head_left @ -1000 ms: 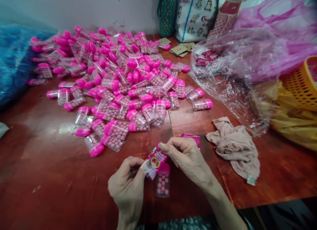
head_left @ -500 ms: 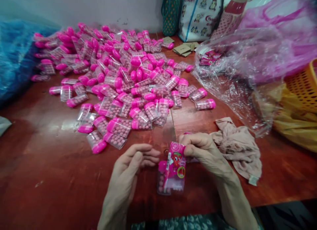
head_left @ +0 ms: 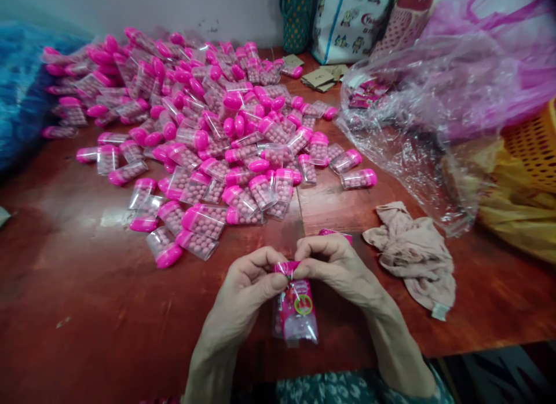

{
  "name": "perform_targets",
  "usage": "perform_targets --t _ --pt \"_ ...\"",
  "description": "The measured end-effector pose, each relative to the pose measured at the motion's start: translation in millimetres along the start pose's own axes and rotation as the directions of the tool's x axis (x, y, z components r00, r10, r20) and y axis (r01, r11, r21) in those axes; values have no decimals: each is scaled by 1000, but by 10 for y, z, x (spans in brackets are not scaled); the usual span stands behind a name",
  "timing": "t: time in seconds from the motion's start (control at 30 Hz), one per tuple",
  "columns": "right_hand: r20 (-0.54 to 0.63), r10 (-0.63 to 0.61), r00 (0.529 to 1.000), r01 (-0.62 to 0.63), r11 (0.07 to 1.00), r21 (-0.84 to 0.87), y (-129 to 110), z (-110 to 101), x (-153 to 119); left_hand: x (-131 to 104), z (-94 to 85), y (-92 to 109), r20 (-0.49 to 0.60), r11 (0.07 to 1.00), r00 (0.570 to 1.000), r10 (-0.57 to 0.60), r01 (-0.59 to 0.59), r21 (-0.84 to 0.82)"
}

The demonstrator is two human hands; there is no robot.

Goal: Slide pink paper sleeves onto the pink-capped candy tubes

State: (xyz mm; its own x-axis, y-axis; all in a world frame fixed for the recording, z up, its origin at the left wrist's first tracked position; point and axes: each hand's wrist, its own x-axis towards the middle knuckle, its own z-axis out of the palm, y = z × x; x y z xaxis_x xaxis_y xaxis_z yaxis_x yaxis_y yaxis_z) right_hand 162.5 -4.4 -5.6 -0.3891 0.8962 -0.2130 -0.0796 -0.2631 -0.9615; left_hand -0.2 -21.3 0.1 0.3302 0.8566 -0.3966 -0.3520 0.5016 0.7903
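Observation:
A printed pink plastic sleeve with a clear lower end hangs between my hands, near the table's front edge. My left hand pinches its top left edge between thumb and fingers. On the other side my right hand pinches the top right edge. Behind the sleeve, partly hidden, a clear candy container with pink balls lies on the table. Part of another pink printed piece shows just beyond my right hand.
A large heap of pink-capped candy containers covers the back left of the red-brown table. To the right lie a crumpled beige cloth, clear plastic wrap and an orange basket. Brown cardboard pieces lie behind. A blue bag stands left.
My left hand has moved right and closed on the sleeve's top edge. My right hand has shifted left with the sleeve. The view has shifted slightly.

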Motion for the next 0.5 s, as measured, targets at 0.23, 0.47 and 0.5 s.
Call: perform_targets --t 0.23,0.47,0.5 --pt "-468 -250 847 -14 871 -491 -6 232 -256 21 -90 55 -364 976 912 191 -217 -30" --pt "-349 -439 828 -192 362 -912 505 720 -531 52 -220 34 -627 908 684 374 -407 98" --pt "-339 -452 825 -210 312 -926 560 767 -515 52 -222 28 -630 906 680 377 -411 99"
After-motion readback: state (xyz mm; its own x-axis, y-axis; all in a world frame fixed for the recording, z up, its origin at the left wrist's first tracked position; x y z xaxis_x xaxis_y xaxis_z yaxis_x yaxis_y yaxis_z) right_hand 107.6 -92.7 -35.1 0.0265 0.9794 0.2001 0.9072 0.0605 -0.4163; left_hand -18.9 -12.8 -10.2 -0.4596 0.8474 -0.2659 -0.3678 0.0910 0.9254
